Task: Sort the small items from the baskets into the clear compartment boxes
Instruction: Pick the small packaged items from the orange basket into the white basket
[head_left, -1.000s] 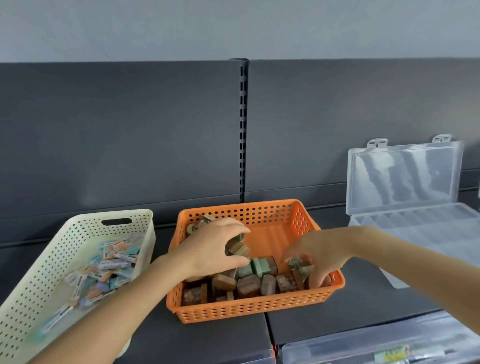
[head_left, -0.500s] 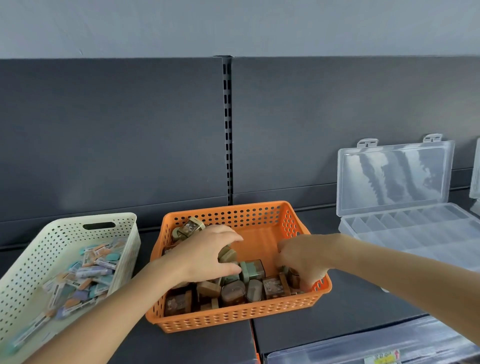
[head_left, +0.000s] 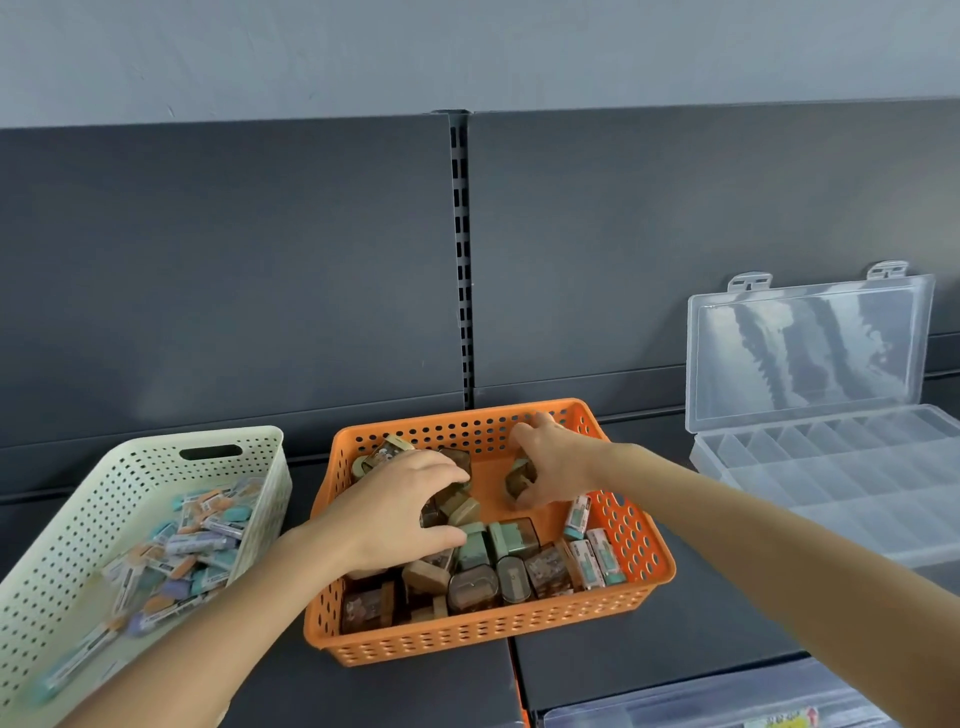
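As the right hand (head_left: 550, 460) pinches 1 sharpener (head_left: 521, 479), orange basket (head_left: 467, 635) floor shows beside.

Pale grey painted wall (head_left: 467, 47) across the top, smooth, in soft, even light. Below it, two dark grey matte metal back panels (head_left: 223, 270) meet at a slotted vertical upright post (head_left: 460, 260), with a low ledge running along their base. Dark grey flat shelf deck (head_left: 649, 649) in front, split by a thin orange seam strip (head_left: 515, 675) near the lower edge.
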